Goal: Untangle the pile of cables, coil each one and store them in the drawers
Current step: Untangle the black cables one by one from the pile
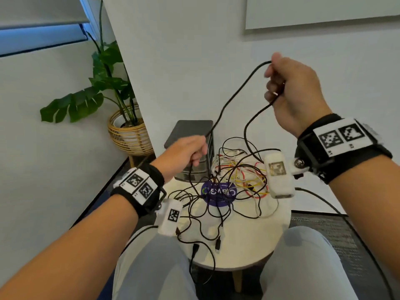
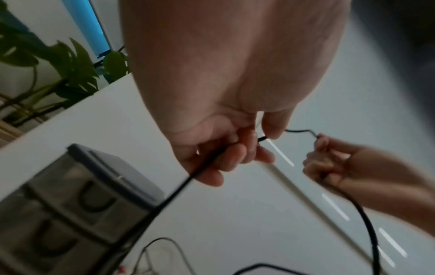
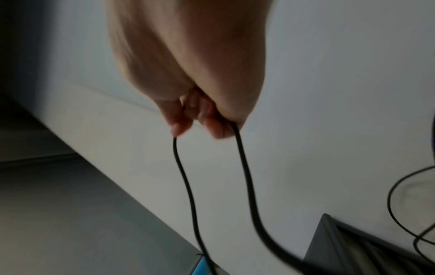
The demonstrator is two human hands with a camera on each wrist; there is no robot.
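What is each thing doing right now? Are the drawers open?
Left hand: grips the black cable.
Right hand: raised, grips the same cable.
Black cable: stretched between both hands, trailing into the pile.
Cable pile: tangled on the table.
Drawers: shut, as far as the pictures show.
Plant: upright in its basket.

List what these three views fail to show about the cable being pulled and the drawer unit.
- Thin black cable: its ends are lost in the tangled pile on the round white table, head view.
- Right hand: curled fingers hide how the cable runs through it; right wrist view is blurred.
- Left hand covers part of the grey plastic drawer unit; drawer contents unreadable, left wrist view blurred.
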